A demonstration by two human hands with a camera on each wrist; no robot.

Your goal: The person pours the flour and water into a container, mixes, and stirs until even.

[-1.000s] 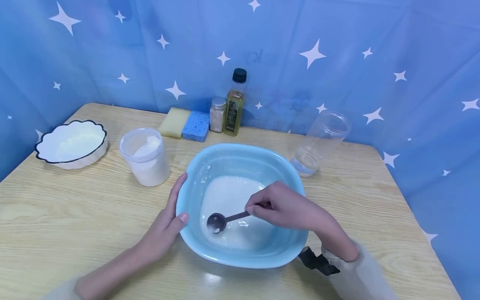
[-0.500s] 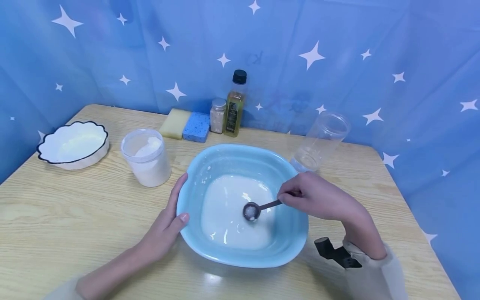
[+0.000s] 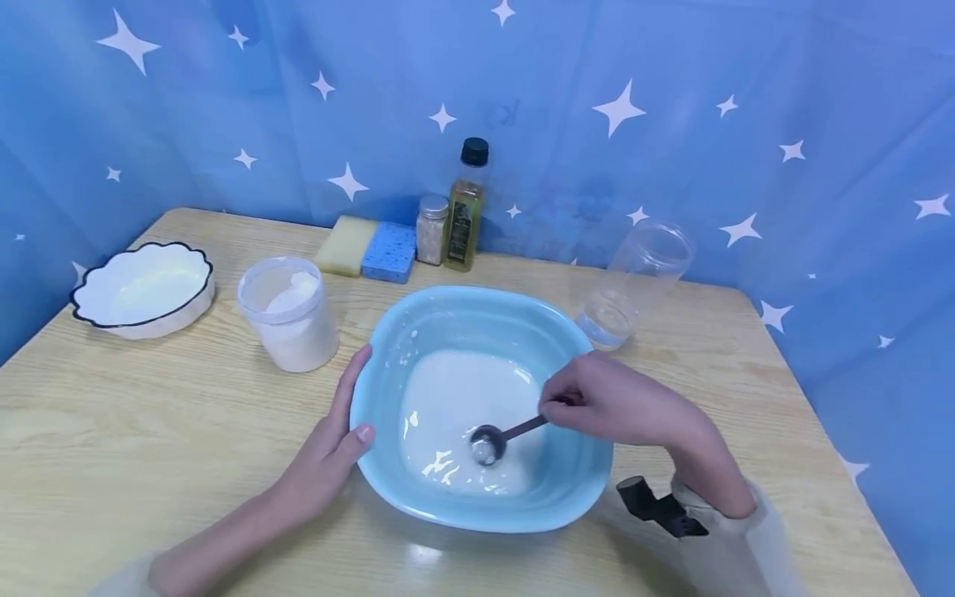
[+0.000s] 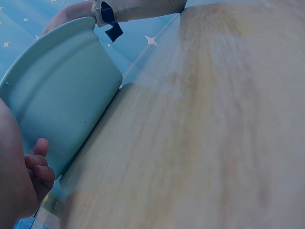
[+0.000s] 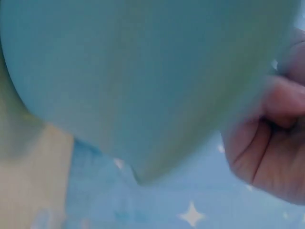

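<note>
Pale blue plastic forms the basin [image 3: 477,332], which is set in the middle of the wooden tabletop [image 3: 149,431] and is partly filled with a white liquid [image 3: 455,398]. A dark spoon [image 3: 498,439] is pinched by its handle between the thumb and curled fingers of the right hand [image 3: 604,398], which is held over the right part of the basin. The spoon's bowl is dipped into the liquid near the middle of the basin, and a little white is seen in it. The left hand [image 3: 328,448] is laid against the basin's left rim, with the thumb on the rim's top; in the left wrist view its fingers [image 4: 40,167] are seen curled against the basin's outer wall. In the right wrist view only the blurred basin wall and part of the right hand are shown.

To the left of the basin, just beside it, a tub [image 3: 289,313] of white powder is placed. Farther left, a white dish [image 3: 142,286] with a dark scalloped rim is found near the tabletop's left edge. At the far edge, a yellow sponge [image 3: 345,245] and a blue sponge [image 3: 391,250] are laid side by side, touching, with a small shaker [image 3: 431,229] and an oil bottle [image 3: 464,207] just to their right. A clear jar [image 3: 634,282] is seen to the far right of the basin.
</note>
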